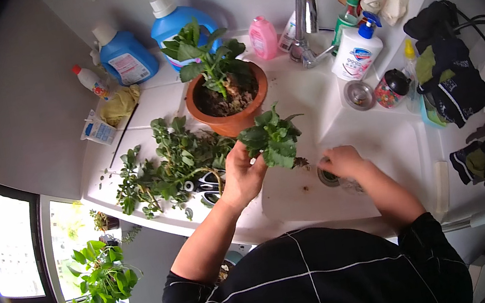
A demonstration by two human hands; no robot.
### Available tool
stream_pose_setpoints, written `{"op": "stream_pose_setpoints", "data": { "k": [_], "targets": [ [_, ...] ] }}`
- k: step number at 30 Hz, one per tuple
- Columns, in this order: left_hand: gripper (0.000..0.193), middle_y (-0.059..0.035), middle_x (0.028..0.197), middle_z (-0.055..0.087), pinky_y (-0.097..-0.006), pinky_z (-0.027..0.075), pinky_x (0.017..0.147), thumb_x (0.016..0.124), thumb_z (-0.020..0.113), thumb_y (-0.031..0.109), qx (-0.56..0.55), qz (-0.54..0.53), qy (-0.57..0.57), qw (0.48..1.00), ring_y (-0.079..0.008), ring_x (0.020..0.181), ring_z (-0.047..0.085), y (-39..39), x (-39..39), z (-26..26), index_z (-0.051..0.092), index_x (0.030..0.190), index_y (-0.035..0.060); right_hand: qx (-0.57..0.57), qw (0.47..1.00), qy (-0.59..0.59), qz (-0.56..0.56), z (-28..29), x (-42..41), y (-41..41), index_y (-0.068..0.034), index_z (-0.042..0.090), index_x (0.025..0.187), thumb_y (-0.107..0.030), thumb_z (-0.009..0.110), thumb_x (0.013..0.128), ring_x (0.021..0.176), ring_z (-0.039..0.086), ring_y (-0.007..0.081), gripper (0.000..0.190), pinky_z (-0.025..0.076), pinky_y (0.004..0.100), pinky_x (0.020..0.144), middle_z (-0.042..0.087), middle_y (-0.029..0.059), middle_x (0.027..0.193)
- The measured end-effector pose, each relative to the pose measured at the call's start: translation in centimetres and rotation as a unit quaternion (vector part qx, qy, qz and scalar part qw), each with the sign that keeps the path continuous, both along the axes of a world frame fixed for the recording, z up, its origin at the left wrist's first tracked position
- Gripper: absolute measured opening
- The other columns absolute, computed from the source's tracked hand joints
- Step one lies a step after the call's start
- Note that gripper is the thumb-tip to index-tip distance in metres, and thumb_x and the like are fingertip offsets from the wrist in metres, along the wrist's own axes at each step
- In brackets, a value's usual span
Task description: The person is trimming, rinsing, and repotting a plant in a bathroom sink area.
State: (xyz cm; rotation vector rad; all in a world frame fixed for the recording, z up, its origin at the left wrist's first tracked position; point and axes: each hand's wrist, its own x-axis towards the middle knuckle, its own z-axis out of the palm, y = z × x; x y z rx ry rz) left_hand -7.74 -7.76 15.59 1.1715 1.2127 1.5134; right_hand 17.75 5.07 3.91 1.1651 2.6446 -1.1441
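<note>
My left hand (243,174) grips a leafy green plant cutting (274,137) over the left edge of the sink basin; a dark clump of soil or roots shows below its leaves. My right hand (344,161) is low in the white sink (378,123), over the drain (329,177); it is slightly blurred and its fingertips are hard to make out. Beyond the cutting, a terracotta-coloured pot (231,120) holds soil and an upright leafy plant (206,59). A pile of cut stems with leaves (178,156) lies left of my left hand, partly over dark-handled scissors (209,183).
A chrome faucet (306,7) rises behind the basin. Blue detergent bottles (127,58) and a pink bottle (263,38) line the back. At right are a white pump bottle (356,54), a metal strainer (359,95), a lidded jar (392,88) and dark cloth items (454,70).
</note>
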Motion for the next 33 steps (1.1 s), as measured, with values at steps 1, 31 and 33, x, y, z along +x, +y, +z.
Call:
{"op": "stream_pose_setpoints", "data": {
  "k": [1, 31, 33],
  "targets": [
    [0.026, -0.0042, 0.107, 0.062, -0.0267, 0.044, 0.088, 0.084, 0.056, -0.006, 0.031, 0.032, 0.015, 0.999, -0.0109, 0.099, 0.056, -0.5, -0.9, 0.1, 0.056, 0.110, -0.0002, 0.360, 0.884, -0.220, 0.202, 0.4, -0.1, -0.7, -0.002, 0.063, 0.108, -0.026, 0.061, 0.086, 0.096, 0.062, 0.0273, 0.033, 0.046, 0.0368, 0.089, 0.065, 0.0141, 0.103],
    [0.044, -0.0066, 0.107, 0.063, -0.0287, 0.043, 0.088, 0.067, 0.053, -0.016, 0.046, 0.075, 0.310, 0.947, -0.0162, 0.100, 0.056, 7.2, -20.1, 6.2, 0.057, 0.109, -0.0020, 0.105, 0.983, 0.148, 0.005, 6.7, -8.8, 0.0, -0.005, 0.063, 0.097, -0.013, 0.063, 0.082, 0.081, 0.060, 0.0325, 0.017, 0.048, 0.0399, 0.072, 0.064, 0.0114, 0.088],
    [0.038, -0.0079, 0.116, 0.057, -0.0308, 0.039, 0.096, 0.078, 0.059, -0.010, 0.026, 0.016, 0.257, 0.966, -0.0168, 0.110, 0.051, 7.4, -19.9, 6.0, 0.054, 0.114, 0.0002, 0.099, 0.984, 0.147, 0.003, 6.7, -9.0, 0.1, -0.005, 0.063, 0.098, -0.014, 0.062, 0.082, 0.081, 0.060, 0.0325, 0.018, 0.048, 0.0401, 0.073, 0.065, 0.0114, 0.089]
  ]
}}
